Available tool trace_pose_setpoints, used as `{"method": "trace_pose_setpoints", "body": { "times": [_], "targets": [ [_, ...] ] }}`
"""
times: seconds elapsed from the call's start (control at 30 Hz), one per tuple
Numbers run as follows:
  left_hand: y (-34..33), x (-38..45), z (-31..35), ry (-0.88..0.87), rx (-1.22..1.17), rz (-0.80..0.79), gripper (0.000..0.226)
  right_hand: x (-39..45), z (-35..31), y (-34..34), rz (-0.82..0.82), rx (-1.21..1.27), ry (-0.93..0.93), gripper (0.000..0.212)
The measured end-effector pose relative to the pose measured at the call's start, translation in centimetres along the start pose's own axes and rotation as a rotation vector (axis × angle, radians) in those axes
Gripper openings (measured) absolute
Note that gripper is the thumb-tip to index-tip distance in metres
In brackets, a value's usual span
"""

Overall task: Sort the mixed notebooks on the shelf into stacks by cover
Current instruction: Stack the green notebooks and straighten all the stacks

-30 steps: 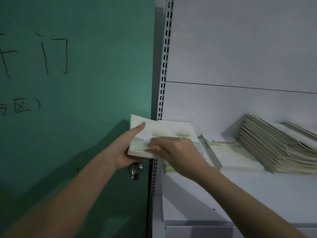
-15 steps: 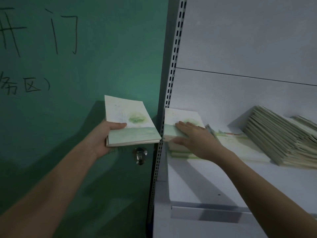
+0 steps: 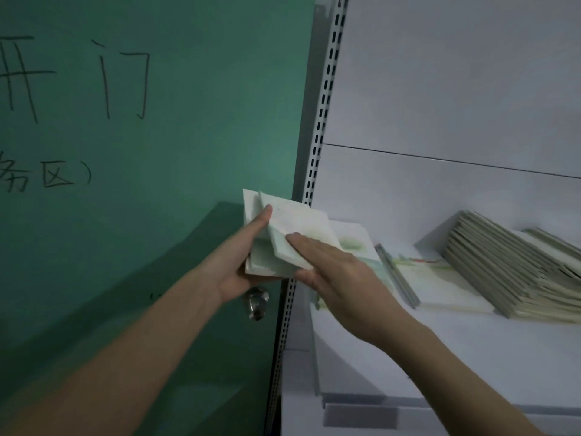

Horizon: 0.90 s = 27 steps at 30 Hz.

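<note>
My left hand (image 3: 242, 265) grips a small bundle of pale green-and-white notebooks (image 3: 261, 262) in front of the shelf's left upright. My right hand (image 3: 339, 272) pinches the top notebook (image 3: 298, 228) of that bundle, fingers on its cover and thumb under it, and the notebook sits skewed to the right. On the white shelf (image 3: 440, 347) behind my right hand lies a low stack with a green-patch cover (image 3: 355, 242). To its right lies a stack with a landscape cover (image 3: 440, 281), then a tall slanting pile of notebooks (image 3: 509, 272).
A green door (image 3: 141, 184) with black handwriting fills the left side, its metal knob (image 3: 257, 305) just under my left hand. The perforated shelf upright (image 3: 317, 146) runs between door and shelf. The shelf's front lip (image 3: 361, 416) is at the bottom.
My right hand left the low stack on the shelf and came back to the bundle, taking hold of its top notebook. My left hand moved the bundle right, toward the upright.
</note>
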<state>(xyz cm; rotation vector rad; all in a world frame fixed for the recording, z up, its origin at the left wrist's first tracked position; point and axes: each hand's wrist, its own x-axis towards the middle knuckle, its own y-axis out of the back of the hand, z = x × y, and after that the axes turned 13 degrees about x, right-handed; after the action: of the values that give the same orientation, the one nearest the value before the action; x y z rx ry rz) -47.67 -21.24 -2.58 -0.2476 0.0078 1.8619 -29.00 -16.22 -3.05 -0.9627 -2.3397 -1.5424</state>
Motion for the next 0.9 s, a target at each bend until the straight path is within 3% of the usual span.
{"method": "trace_pose_setpoints", "body": {
  "times": [0.1,0.23,0.37,0.43,0.5,0.57,0.77,0.9],
  "targets": [
    [-1.7,-0.1,0.8,0.03,0.027,-0.046,0.052,-0.2,1.0,-0.1,-0.065,-0.065,0.042,0.054],
    [-4.3,0.0,1.2,0.015,0.1,-0.001,0.036,-2.2,2.2,2.4,-0.065,0.215,-0.065,0.054],
    [-8.3,0.3,1.3,-0.001,0.027,-0.014,0.035,-5.9,3.9,5.0,0.425,0.325,-0.216,0.046],
    [-10.9,0.6,1.2,-0.008,-0.01,-0.035,0.038,-7.4,5.2,6.9,0.556,0.66,-0.457,0.045],
    [-13.9,0.9,0.8,-0.002,0.005,-0.039,0.037,-8.9,6.8,9.0,0.553,1.151,-0.642,0.036],
    [-17.2,1.1,0.2,0.0,0.052,-0.033,0.029,-10.5,7.9,10.7,0.561,1.344,-0.744,0.019],
    [-24.8,2.3,-3.0,0.053,-0.071,-0.049,0.034,-14.9,12.5,13.6,0.641,1.185,-0.809,0.016],
    [-27.3,2.9,-6.6,-0.024,0.015,-0.103,0.036,-16.3,15.2,14.6,0.631,1.012,-0.787,0.018]
  ]
}}
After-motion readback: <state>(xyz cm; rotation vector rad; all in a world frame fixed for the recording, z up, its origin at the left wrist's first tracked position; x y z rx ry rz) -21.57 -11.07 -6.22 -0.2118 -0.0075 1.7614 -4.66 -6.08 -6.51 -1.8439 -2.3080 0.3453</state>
